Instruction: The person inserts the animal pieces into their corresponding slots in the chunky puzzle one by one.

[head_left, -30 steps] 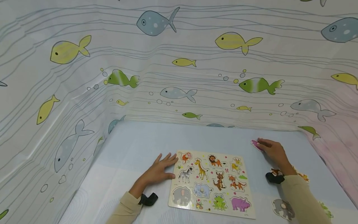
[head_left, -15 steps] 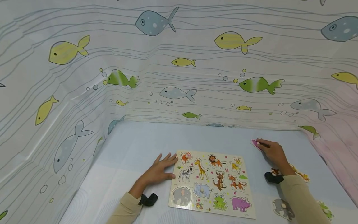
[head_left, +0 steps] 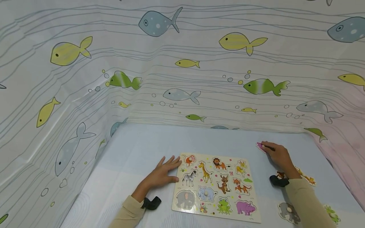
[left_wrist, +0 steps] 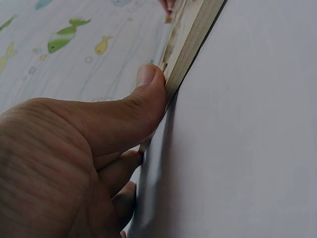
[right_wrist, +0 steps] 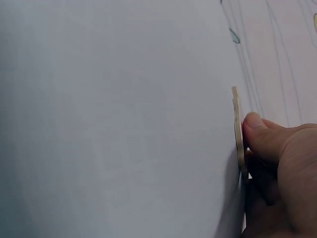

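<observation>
At the far right of the table my right hand (head_left: pixel 278 156) pinches a purple animal puzzle piece (head_left: pixel 259 146), its fingertips over the knob side. Seen edge-on in the right wrist view, the thin wooden piece (right_wrist: pixel 238 129) lies flat against the table beside the thumb. My left hand (head_left: pixel 161 172) has its fingers spread and touches the left edge of the wooden puzzle board (head_left: pixel 209 205). In the left wrist view the thumb (left_wrist: pixel 148 94) presses against the board's side edge (left_wrist: pixel 190 54). Printed animals cover the board, and some places hold knobbed pieces, such as the lion (head_left: pixel 219 163).
Loose pieces lie near my right forearm: a grey elephant (head_left: pixel 286 212), a green piece (head_left: pixel 332 213), a giraffe-patterned piece (head_left: pixel 308 177) and a brown piece (head_left: pixel 280 174) partly hidden by the wrist camera. Fish-printed cloth walls (head_left: pixel 211 76) stand behind and beside the pale table (head_left: pixel 137 142).
My right forearm has shifted slightly left, showing more of the green and giraffe-patterned pieces. The purple piece stays in the right hand, and the left hand and board have not moved.
</observation>
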Tool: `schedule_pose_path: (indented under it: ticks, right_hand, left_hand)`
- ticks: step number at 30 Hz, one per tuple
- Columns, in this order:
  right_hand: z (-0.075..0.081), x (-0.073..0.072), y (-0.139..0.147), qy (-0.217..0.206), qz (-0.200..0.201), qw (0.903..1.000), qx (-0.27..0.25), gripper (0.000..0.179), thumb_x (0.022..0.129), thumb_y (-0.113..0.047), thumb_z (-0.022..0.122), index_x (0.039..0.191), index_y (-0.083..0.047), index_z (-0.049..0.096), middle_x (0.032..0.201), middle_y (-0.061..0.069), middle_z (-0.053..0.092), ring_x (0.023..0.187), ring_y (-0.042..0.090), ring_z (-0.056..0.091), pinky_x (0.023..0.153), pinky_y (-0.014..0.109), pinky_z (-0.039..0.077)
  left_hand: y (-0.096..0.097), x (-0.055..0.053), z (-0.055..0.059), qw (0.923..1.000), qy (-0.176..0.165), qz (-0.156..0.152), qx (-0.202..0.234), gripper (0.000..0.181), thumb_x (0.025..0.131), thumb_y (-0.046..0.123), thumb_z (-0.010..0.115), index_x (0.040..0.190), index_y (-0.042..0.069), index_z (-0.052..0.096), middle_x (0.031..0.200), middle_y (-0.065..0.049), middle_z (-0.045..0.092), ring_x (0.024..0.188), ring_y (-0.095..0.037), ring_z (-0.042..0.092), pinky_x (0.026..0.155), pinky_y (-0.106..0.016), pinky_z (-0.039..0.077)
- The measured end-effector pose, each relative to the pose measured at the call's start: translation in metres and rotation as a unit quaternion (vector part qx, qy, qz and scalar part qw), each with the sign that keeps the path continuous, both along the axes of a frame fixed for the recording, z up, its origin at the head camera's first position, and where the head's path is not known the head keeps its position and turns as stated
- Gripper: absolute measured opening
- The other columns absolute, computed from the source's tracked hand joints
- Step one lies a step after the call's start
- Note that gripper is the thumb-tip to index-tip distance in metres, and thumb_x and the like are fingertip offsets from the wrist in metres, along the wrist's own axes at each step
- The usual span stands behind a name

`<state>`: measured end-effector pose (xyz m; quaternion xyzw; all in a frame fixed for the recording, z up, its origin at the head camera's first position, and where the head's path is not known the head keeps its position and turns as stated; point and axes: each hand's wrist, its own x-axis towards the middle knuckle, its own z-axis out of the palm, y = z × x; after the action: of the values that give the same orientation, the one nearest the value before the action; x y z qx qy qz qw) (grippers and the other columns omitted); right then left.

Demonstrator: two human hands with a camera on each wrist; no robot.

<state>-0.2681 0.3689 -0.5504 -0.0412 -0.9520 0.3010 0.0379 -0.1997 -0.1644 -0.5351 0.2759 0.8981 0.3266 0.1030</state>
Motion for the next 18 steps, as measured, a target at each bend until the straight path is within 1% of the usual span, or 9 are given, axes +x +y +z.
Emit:
schedule_pose_path:
  ticks: [3, 5, 10, 13, 16, 18]
  right_hand:
    - [0.001, -0.001, -0.001, -0.003, -0.005, 1.0, -0.001, 0.05, 0.102, -0.04, 0.056, 0.138, -0.006, 0.06, 0.147, 0.023, 0.05, 0.137, 0.05, 0.043, 0.109, 0.067, 0.035]
    - [0.001, 0.0, 0.0, -0.003, -0.01, 0.9999, -0.003, 0.048, 0.101, -0.037, 0.058, 0.136, -0.004, 0.06, 0.146, 0.023, 0.051, 0.137, 0.05, 0.043, 0.109, 0.067, 0.035]
    - [0.004, 0.001, -0.002, 0.022, -0.014, 0.9996, -0.012, 0.041, 0.1, -0.03, 0.062, 0.126, 0.002, 0.065, 0.144, 0.022, 0.053, 0.137, 0.05, 0.044, 0.109, 0.066, 0.036]
    - [0.008, 0.002, -0.005, 0.04, -0.009, 0.9987, -0.029, 0.04, 0.099, -0.032, 0.062, 0.117, 0.003, 0.066, 0.147, 0.022, 0.051, 0.138, 0.049, 0.043, 0.109, 0.065, 0.037]
    - [0.014, 0.004, -0.009, 0.049, 0.0, 0.9977, -0.048, 0.038, 0.099, -0.036, 0.062, 0.109, 0.001, 0.065, 0.151, 0.021, 0.047, 0.14, 0.049, 0.041, 0.108, 0.065, 0.038]
    - [0.016, 0.005, -0.012, 0.058, 0.008, 0.9968, -0.054, 0.036, 0.099, -0.037, 0.062, 0.104, -0.001, 0.064, 0.151, 0.019, 0.048, 0.139, 0.048, 0.042, 0.107, 0.064, 0.04]
  left_hand:
    - [0.0, 0.0, 0.0, 1.0, 0.001, -0.003, 0.005, 0.077, 0.085, 0.031, 0.077, 0.15, 0.006, 0.044, 0.16, -0.012, 0.037, 0.153, -0.036, 0.022, 0.124, -0.062, -0.003]
    - [0.0, 0.0, -0.001, 1.0, -0.001, -0.004, 0.005, 0.077, 0.085, 0.031, 0.077, 0.151, 0.007, 0.044, 0.16, -0.011, 0.037, 0.154, -0.035, 0.021, 0.125, -0.061, -0.004]
    - [-0.001, 0.0, -0.004, 1.0, 0.004, -0.006, -0.003, 0.078, 0.085, 0.034, 0.076, 0.151, 0.009, 0.043, 0.16, -0.008, 0.036, 0.154, -0.032, 0.021, 0.125, -0.06, -0.003]
    - [-0.002, 0.0, -0.004, 1.0, 0.004, -0.006, -0.003, 0.078, 0.085, 0.034, 0.076, 0.151, 0.009, 0.043, 0.161, -0.008, 0.036, 0.154, -0.032, 0.021, 0.125, -0.06, -0.003]
    - [-0.002, 0.0, -0.003, 1.0, 0.004, -0.004, -0.001, 0.078, 0.085, 0.033, 0.076, 0.151, 0.009, 0.043, 0.161, -0.009, 0.035, 0.154, -0.033, 0.02, 0.125, -0.06, -0.004]
    - [-0.003, 0.0, -0.003, 1.0, 0.005, -0.004, -0.002, 0.077, 0.086, 0.033, 0.076, 0.151, 0.009, 0.043, 0.161, -0.009, 0.035, 0.154, -0.033, 0.02, 0.125, -0.06, -0.004]
